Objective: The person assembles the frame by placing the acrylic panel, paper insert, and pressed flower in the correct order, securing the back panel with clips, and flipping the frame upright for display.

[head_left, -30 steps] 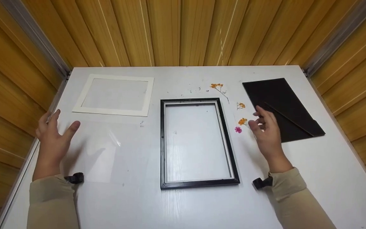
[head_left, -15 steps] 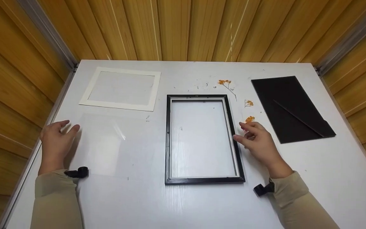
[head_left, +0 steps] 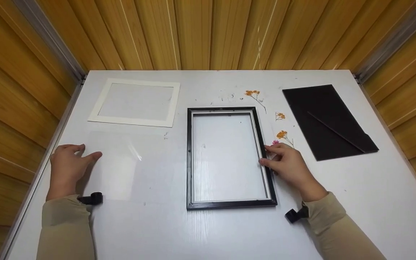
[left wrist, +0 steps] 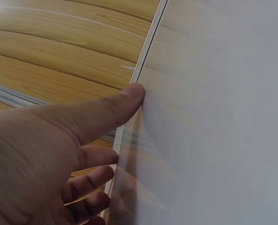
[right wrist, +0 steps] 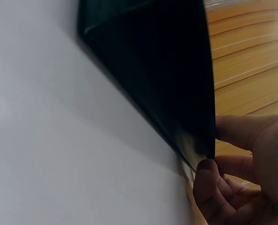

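A black picture frame [head_left: 231, 205] with a pale inner lip lies flat mid-table. My right hand [head_left: 290, 166] grips its right side, thumb over the top edge and fingers against the outer side. In the right wrist view, thumb and fingers of the right hand [right wrist: 251, 173] meet the dark frame side [right wrist: 162, 79]. My left hand [head_left: 69, 168] hovers beside the left edge of a clear sheet [head_left: 121, 173], thumb apart from loosely bent fingers, holding nothing. The left wrist view shows this hand [left wrist: 50, 140] with its thumb extended near the table edge.
A cream mat border [head_left: 96, 103] lies back left. Orange dried flower sprigs [head_left: 252, 93] and a pink flower [head_left: 275, 142] lie right of the frame. Farther right is a black backing board [head_left: 323, 126] with a slanted stand flap. Wood-look panels [head_left: 193, 36] enclose the white table.
My right hand has moved left from beside the backing board to the picture frame's right side and taken hold of it. The left hand has lowered slightly, its fingers more bent.
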`<control>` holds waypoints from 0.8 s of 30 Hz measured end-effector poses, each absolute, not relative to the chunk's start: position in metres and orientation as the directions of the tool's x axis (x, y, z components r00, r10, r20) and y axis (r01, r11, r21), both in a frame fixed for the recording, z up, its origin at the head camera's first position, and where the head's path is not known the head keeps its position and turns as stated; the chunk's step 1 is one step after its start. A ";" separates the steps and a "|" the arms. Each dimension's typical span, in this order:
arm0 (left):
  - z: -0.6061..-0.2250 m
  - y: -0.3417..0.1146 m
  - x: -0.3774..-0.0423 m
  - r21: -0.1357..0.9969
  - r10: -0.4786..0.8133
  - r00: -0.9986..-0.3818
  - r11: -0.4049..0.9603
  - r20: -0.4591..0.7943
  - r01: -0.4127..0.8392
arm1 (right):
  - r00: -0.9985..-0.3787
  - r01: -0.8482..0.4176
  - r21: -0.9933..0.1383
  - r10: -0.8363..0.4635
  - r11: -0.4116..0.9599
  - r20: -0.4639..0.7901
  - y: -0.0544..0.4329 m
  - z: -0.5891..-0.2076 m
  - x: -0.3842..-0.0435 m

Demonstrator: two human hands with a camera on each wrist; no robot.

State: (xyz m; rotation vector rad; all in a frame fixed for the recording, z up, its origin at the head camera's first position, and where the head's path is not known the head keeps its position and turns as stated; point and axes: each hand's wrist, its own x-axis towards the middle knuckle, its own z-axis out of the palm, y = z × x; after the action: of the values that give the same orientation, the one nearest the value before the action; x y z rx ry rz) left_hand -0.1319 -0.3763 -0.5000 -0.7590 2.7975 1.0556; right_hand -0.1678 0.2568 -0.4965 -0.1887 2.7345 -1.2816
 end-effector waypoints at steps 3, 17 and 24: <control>-0.499 -0.372 -0.135 0.604 -0.436 -0.875 0.646 -0.209 -0.466 | -0.987 -0.074 -0.768 -0.159 0.636 -0.037 0.257 -0.496 -0.168; -0.488 -0.373 -0.135 0.742 -0.505 -0.795 0.379 -0.335 -0.553 | -0.986 -0.075 -0.790 -0.163 0.608 -0.033 0.254 -0.497 -0.168; -0.483 -0.381 -0.134 0.926 -0.641 -0.686 -0.110 -0.344 -0.362 | -0.986 -0.070 -0.785 -0.164 0.615 -0.042 0.255 -0.498 -0.168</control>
State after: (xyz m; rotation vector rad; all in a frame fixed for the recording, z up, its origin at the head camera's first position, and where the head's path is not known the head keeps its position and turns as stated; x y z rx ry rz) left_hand -0.1342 -0.3810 -0.4829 -1.2880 2.2247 2.1641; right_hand -0.1680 0.2553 -0.4976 -0.1981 2.7239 -1.3172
